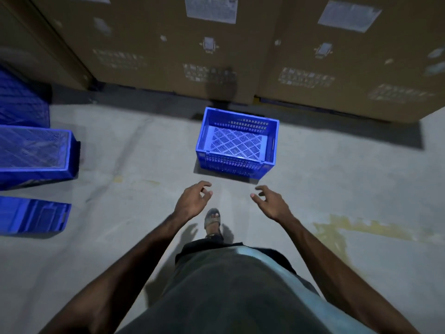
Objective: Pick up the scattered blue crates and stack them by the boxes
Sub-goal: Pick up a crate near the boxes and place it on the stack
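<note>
An upright blue crate [237, 142] with slotted walls stands on the concrete floor just in front of tall cardboard boxes [216, 44]. It holds nothing. My left hand [193, 198] and my right hand [271, 202] hover side by side a short way before its near wall, fingers curled apart, holding nothing. At the left edge lie more blue crates: one on its side [36, 153], a smaller one [33, 215] nearer to me, and a dim one [21, 100] farther back.
The cardboard boxes form a wall across the top, with a dark gap along their base. My sandalled foot [213, 220] is between my hands. Faded yellow paint [361, 227] marks the floor at right.
</note>
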A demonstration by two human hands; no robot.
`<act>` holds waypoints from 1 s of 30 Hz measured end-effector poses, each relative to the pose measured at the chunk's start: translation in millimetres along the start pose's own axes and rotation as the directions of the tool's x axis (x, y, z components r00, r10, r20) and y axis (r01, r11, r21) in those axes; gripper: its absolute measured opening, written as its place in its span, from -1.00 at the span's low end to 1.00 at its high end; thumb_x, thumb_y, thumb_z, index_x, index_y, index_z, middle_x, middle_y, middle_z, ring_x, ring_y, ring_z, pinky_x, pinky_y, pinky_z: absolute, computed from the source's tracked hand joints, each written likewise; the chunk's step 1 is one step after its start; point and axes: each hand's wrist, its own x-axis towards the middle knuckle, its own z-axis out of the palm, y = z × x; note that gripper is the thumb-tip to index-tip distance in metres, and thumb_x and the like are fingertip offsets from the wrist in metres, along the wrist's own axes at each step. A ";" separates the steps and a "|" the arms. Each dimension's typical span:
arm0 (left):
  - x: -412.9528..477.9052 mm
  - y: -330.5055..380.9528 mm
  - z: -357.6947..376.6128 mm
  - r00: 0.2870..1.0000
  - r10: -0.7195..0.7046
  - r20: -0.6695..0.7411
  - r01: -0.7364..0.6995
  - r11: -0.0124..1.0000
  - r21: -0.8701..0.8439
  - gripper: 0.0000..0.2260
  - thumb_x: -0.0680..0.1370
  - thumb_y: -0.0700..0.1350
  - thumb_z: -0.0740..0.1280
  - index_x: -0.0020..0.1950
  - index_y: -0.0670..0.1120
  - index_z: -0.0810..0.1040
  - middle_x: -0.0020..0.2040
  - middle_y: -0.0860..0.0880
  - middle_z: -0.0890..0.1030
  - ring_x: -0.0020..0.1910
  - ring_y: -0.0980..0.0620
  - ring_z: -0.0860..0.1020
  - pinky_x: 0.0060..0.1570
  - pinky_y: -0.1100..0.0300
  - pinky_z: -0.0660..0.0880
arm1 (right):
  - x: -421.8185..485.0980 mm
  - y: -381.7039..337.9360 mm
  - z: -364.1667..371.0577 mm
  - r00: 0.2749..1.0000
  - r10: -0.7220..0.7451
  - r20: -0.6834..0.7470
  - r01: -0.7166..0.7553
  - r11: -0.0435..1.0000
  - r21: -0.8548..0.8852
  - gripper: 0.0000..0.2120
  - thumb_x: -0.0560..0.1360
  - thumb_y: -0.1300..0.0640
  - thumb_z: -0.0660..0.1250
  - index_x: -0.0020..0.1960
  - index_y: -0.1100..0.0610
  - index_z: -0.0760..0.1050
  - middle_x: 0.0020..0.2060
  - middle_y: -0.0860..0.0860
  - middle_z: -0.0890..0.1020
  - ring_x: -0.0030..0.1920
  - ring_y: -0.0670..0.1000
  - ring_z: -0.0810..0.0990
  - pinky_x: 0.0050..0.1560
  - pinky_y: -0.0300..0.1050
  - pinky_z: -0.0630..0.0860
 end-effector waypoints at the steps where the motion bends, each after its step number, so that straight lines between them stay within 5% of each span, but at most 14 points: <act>1: -9.7 -4.6 3.2 0.999 -0.033 0.005 0.033 0.999 0.002 -0.76 0.63 0.02 0.33 0.28 0.05 0.58 0.03 0.01 0.68 0.00 -0.01 0.62 0.09 0.07 0.56 | -7.4 6.6 4.2 0.999 0.006 0.047 -0.004 0.999 -0.032 -0.54 0.61 -0.24 0.23 0.39 -0.01 0.45 0.25 0.06 0.62 0.27 0.11 0.57 0.21 -0.03 0.46; 7: -94.0 -40.4 45.5 0.973 -0.228 -0.043 0.228 0.974 0.003 -0.80 0.63 0.00 0.34 0.22 0.00 0.63 0.01 -0.05 0.69 0.04 -0.05 0.64 0.01 0.16 0.50 | -53.9 57.7 29.7 0.978 0.072 0.194 -0.052 0.993 -0.106 -0.54 0.62 -0.23 0.20 0.39 0.01 0.46 0.21 0.08 0.65 0.25 0.13 0.57 0.20 -0.02 0.45; 18: -290.5 -95.5 96.4 0.881 -0.439 -0.177 0.411 0.895 -0.173 -0.74 0.51 0.20 0.24 0.07 0.15 0.61 -0.11 0.06 0.69 -0.07 0.03 0.63 -0.01 0.12 0.54 | -112.0 74.9 81.1 0.924 0.015 0.381 0.104 0.951 -0.290 -0.56 0.60 -0.24 0.22 0.33 0.01 0.49 0.09 0.04 0.68 0.21 0.12 0.58 0.20 0.00 0.49; 23: -379.4 -145.2 107.3 0.722 -0.643 -0.256 0.538 0.754 -0.377 -0.71 0.44 0.20 0.24 0.01 0.11 0.63 -0.08 0.01 0.69 -0.04 -0.06 0.62 -0.07 0.14 0.45 | -130.2 40.5 111.2 0.894 -0.024 0.447 0.219 0.894 -0.391 -0.54 0.62 -0.23 0.22 0.36 0.05 0.49 0.16 0.10 0.67 0.21 0.15 0.59 0.20 -0.01 0.48; 26: -435.1 -175.5 117.2 0.624 -0.741 -0.247 0.579 0.651 -0.491 -0.92 0.57 0.06 0.37 -0.12 0.14 0.58 -0.16 -0.03 0.72 -0.10 -0.10 0.68 -0.19 0.18 0.44 | -140.9 8.5 140.3 0.876 -0.053 0.479 0.294 0.847 -0.443 -0.52 0.63 -0.22 0.21 0.38 0.08 0.48 0.19 0.12 0.66 0.22 0.15 0.59 0.20 -0.01 0.48; 30: -500.5 -213.0 120.1 0.524 -0.818 -0.239 0.618 0.558 -0.554 -0.91 0.61 -0.18 0.40 0.08 -0.12 0.68 -0.06 -0.25 0.72 -0.27 -0.03 0.59 -0.37 0.46 0.33 | -161.1 -48.3 201.5 0.845 -0.094 0.527 0.386 0.789 -0.479 -0.51 0.63 -0.21 0.21 0.38 0.10 0.48 0.19 0.13 0.67 0.21 0.15 0.60 0.17 -0.03 0.48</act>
